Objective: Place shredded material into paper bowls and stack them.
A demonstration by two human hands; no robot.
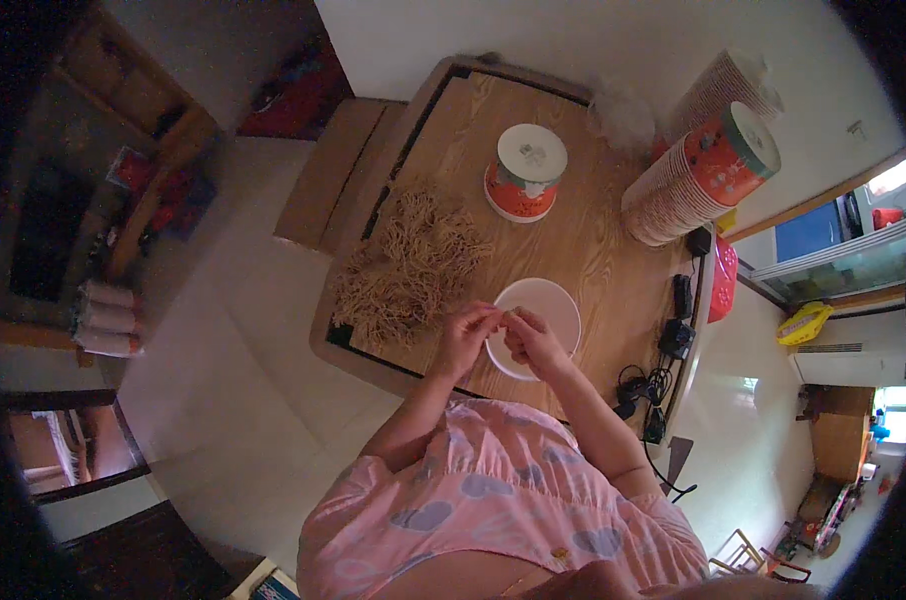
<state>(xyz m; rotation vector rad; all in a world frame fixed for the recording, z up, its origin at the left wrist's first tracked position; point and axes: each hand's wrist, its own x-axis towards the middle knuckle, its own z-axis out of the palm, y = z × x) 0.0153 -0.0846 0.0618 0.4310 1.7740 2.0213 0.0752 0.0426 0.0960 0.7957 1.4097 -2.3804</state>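
Above the near rim of a white round tub (561, 305), both of my hands meet with their fingertips together. The fingers of my left hand (465, 335) are pinched closed, and so are those of my right hand (535, 343). Whatever lies between them is too small to make out. To the left of the tub, close to my left hand, a loose heap of tan, stringy, tangled strands (408, 265) is spread on the wooden table (598, 225).
Beyond the tub stands a red and white paper bucket (528, 175). Tall nested stacks of similar buckets (673, 190) lean at the far right, beside a clear plastic bag (621, 115). Black adapters and cables (663, 370) lie along the right edge. A cardboard box (333, 175) adjoins the left side.
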